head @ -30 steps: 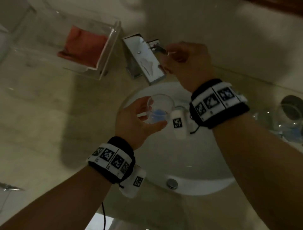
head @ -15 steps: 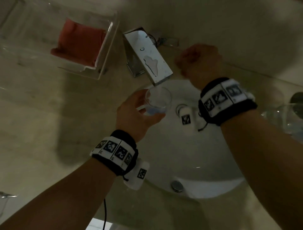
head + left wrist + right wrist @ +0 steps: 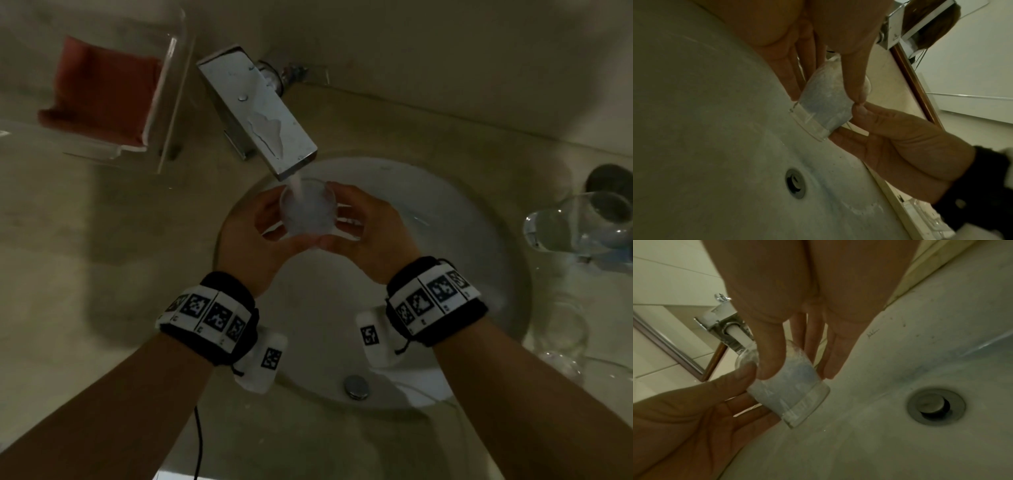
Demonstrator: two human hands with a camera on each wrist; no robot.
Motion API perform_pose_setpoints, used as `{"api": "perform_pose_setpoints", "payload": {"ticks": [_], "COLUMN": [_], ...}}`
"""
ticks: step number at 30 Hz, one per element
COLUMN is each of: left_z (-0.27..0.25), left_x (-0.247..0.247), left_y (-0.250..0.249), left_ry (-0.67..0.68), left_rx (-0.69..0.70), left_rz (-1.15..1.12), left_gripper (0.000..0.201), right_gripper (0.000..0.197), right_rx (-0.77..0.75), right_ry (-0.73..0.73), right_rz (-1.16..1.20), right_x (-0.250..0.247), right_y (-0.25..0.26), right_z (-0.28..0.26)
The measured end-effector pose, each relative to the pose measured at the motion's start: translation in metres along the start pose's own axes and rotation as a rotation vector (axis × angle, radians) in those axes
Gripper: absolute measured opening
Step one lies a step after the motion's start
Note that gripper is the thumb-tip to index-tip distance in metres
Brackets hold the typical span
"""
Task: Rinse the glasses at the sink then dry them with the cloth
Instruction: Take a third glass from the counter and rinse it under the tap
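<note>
I judge the task is at an early stage: I am rinsing one glass (image 3: 307, 212) under the tap (image 3: 263, 113) over the sink (image 3: 479, 212), and the others at the surface's right edge (image 3: 579, 222) and the cloth (image 3: 99, 92) look untouched. My left hand (image 3: 253, 240) and right hand (image 3: 370, 233) hold it between them, fingers curled round its clear wall, frothy water inside.

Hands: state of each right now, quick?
Left hand: holding the glass under the tap.
Right hand: holding the same glass.

Dim, yellowish, grainy pictures (edges bowed by wide lenses), soft shadows throughout
</note>
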State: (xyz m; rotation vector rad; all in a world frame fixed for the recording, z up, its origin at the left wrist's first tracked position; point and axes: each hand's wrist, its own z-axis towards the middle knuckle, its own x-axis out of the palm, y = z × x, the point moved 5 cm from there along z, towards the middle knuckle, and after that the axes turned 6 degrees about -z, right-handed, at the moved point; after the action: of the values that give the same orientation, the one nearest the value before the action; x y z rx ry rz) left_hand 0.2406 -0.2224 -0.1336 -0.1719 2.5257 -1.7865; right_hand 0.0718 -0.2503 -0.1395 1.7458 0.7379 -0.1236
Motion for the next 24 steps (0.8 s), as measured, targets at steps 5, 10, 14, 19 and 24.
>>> {"api": "perform_pose_setpoints", "payload": {"ticks": [5, 10, 14, 19, 24], "left_z": [0.003, 0.003, 0.003, 0.003, 0.005], "left_x": [0.0, -0.002, -0.003, -0.003, 0.0], "left_y": [0.002, 0.003, 0.018, 0.036, 0.036], "left_ry": [0.006, 0.012, -0.008, -0.117, -0.123], "left_rx": [-0.018, -0.039, -0.261, -0.499, -0.479], "left_rz": [0.013, 0.036, 0.048, 0.084, 0.007], "left_gripper": [0.057, 0.046, 0.035, 0.063, 0.044], "right_gripper": [0.072, 0.066, 0.056, 0.068, 0.065], "right_rx": [-0.004, 0.012, 0.217, 0.387, 0.373], "right_ry": [-0.008, -0.012, 0.049, 0.134, 0.096], "right_rz": [0.031, 0.013, -0.125, -0.156, -0.15], "right_x": [0.0, -0.002, -0.001, 0.005, 0.003], "right_y": [-0.006, -0.006, -0.009, -0.014, -0.014], "right_z": [0.002, 0.003, 0.003, -0.002, 0.003]}}
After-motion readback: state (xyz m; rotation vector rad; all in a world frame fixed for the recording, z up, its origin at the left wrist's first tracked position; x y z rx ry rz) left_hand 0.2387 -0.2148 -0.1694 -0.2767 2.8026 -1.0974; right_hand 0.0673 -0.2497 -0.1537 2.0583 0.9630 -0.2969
